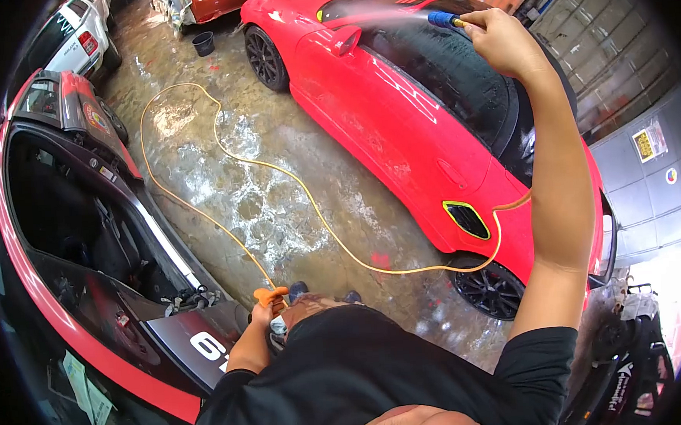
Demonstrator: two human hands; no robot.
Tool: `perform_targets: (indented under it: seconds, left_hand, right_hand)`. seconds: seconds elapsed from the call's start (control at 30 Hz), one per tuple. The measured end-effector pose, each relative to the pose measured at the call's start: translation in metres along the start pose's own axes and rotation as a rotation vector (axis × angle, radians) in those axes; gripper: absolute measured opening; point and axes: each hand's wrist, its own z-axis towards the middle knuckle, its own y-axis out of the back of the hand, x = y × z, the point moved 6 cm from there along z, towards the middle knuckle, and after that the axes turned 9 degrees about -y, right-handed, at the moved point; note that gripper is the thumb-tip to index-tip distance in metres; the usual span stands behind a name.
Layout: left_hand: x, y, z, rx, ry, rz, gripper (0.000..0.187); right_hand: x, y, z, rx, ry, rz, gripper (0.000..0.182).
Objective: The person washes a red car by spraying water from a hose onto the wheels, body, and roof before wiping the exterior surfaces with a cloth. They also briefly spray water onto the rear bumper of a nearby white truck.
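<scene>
High at the upper right, my right hand (pixel 501 41) is wrapped round a blue spray nozzle (pixel 443 19). A fine spray leaves its tip toward the left, over the windscreen of the red car (pixel 397 125). The car's roof and side glass are wet. Low at the left, near my waist, my left hand (pixel 264 313) is closed on something orange (pixel 271 295). The yellow hose (pixel 309 195) touches or passes by that hand, loops over the floor and rises across the car's rear side to behind my right forearm.
A dark car with red trim (pixel 145 377) stands close on my left. A white pickup (pixel 77 38) and a black bucket (pixel 204 43) are at the upper left. The wet floor (pixel 199 166) has foam patches. A dark vehicle (pixel 622 375) is at the lower right.
</scene>
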Motion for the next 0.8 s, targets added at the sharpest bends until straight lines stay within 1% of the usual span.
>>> perform_targets:
  seconds: [0.03,0.13,0.17,0.2,0.27,0.33,0.37,0.4,0.47,0.5,0.53,0.6,0.63,0.67,0.7,0.73,0.8]
  left_hand:
    - [0.019,0.018,0.008,0.014,-0.102,0.114,0.035]
    - [0.019,0.04,0.004,-0.127,-0.162,0.848,0.037]
    - [0.023,0.047,0.002,-0.165,-0.084,0.832,0.04]
    - [0.008,0.036,-0.012,-0.152,-0.047,0.915,0.041]
    - [0.012,0.04,-0.012,-0.153,0.004,0.978,0.041]
    - [0.016,0.041,-0.014,-0.21,0.018,0.97,0.042]
    - [0.016,0.042,-0.012,-0.188,0.005,0.968,0.042]
    - [0.016,0.042,-0.011,-0.188,0.032,0.986,0.041]
    - [0.015,0.043,-0.007,-0.194,0.02,0.986,0.041]
    - [0.015,0.042,-0.006,-0.18,-0.016,0.977,0.039]
    - [0.011,0.042,-0.008,-0.182,-0.035,0.967,0.038]
    - [-0.002,0.035,-0.008,-0.182,-0.08,0.951,0.038]
    - [-0.015,0.024,-0.016,-0.138,-0.081,0.828,0.038]
    - [-0.047,0.002,-0.033,-0.096,-0.074,0.704,0.037]
    - [-0.037,0.009,-0.021,-0.085,-0.065,0.795,0.037]
    - [-0.041,0.009,-0.017,-0.074,-0.059,0.848,0.035]
    - [-0.052,0.007,-0.01,-0.053,-0.049,0.955,0.032]
  right_hand:
    - [0.004,-0.001,-0.001,0.002,0.006,0.005,0.037]
    - [0.017,-0.005,-0.009,0.034,0.015,0.024,0.036]
    - [0.024,-0.007,-0.015,0.063,0.016,0.031,0.036]
    - [0.033,-0.011,-0.022,0.096,0.021,0.036,0.036]
    - [0.039,-0.033,-0.033,0.116,0.059,0.058,0.035]
    - [0.054,-0.046,-0.05,0.16,0.075,0.013,0.034]
    - [0.059,-0.048,-0.058,0.105,0.07,-0.017,0.035]
    - [0.06,-0.058,-0.061,0.112,0.1,-0.002,0.034]
    - [0.055,-0.078,-0.069,0.122,0.151,0.028,0.033]
    - [0.058,-0.085,-0.076,0.181,0.118,0.014,0.032]
    - [0.058,-0.09,-0.083,0.111,0.115,0.012,0.032]
    - [0.062,-0.097,-0.101,0.05,0.071,0.069,0.033]
    - [0.062,-0.104,-0.111,0.126,0.067,0.062,0.035]
    - [0.061,-0.113,-0.121,0.186,0.035,0.091,0.038]
    - [0.058,-0.124,-0.133,0.166,-0.01,0.094,0.038]
    - [0.053,-0.135,-0.146,0.145,-0.057,0.097,0.039]
    - [0.048,-0.153,-0.177,0.265,-0.092,0.155,0.038]
